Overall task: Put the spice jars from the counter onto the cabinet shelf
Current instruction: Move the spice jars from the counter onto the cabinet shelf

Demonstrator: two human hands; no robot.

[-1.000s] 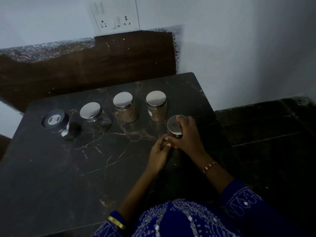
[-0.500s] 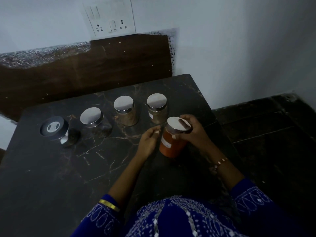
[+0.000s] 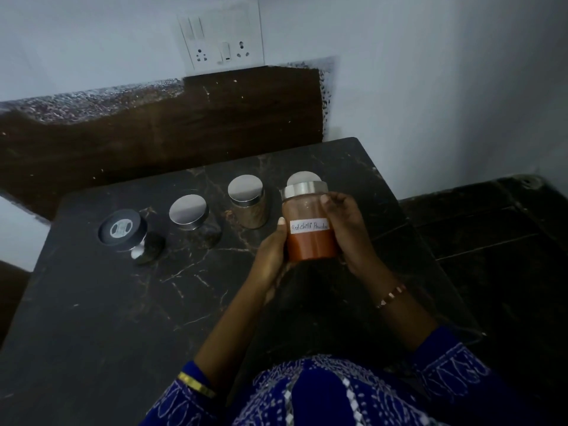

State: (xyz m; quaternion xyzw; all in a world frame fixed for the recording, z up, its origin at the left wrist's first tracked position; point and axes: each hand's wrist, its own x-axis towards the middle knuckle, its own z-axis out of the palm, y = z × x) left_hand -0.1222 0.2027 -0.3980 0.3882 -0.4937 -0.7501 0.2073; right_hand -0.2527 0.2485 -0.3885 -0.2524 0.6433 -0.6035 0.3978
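Observation:
I hold a glass jar of red chilli powder [image 3: 310,241] upright above the dark marble counter [image 3: 107,302], its white label facing me and its steel lid on top. My left hand [image 3: 270,256] cups its left side and bottom; my right hand [image 3: 347,232] wraps its right side. Behind it in a row stand a steel-lidded jar [image 3: 302,177] mostly hidden by the held one, a second jar of brown spice [image 3: 247,199], a third steel-lidded jar [image 3: 189,210] and a black-lidded jar [image 3: 123,230] at the far left. No cabinet shelf is in view.
A brown backsplash [image 3: 153,133] and a white wall with a socket plate [image 3: 222,35] rise behind the counter. To the right the counter ends and a dark tiled floor [image 3: 491,256] lies below. My blue patterned sleeves fill the bottom of the view.
The red chilli jar has come off the counter, risen and turned upright with its label toward me. My left hand, first beside it, now grips it together with the right.

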